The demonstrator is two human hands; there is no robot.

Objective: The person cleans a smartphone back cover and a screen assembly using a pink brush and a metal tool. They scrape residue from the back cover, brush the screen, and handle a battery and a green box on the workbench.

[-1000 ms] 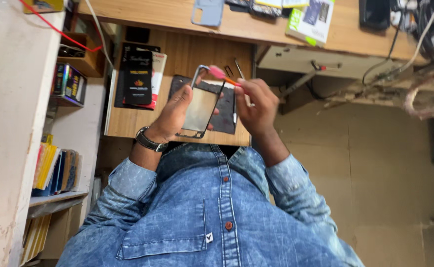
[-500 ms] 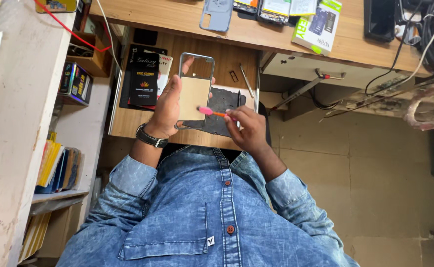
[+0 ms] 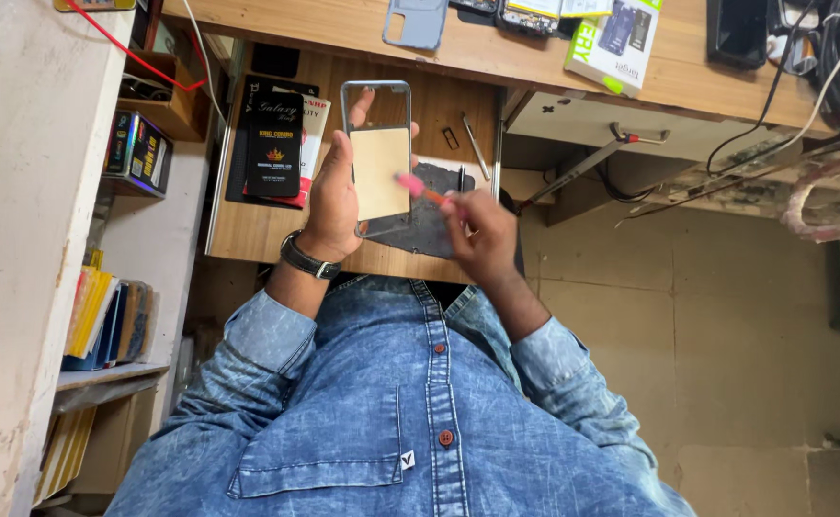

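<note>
Above the pull-out shelf point(image 3: 248, 239), I am gripping the clear phone case point(image 3: 378, 158) upright in my left hand point(image 3: 332, 196), fingers wrapped around its edge; my right hand point(image 3: 477, 230) is pinching a pink tool point(image 3: 418, 190) against the tan insert. Next calls for steady prying.

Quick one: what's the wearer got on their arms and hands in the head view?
Both arms wear a washed blue denim shirt, sleeves rolled up with folded cuffs. The left hand has a dark wristwatch on its wrist. The right hand is bare, no gloves.
</note>
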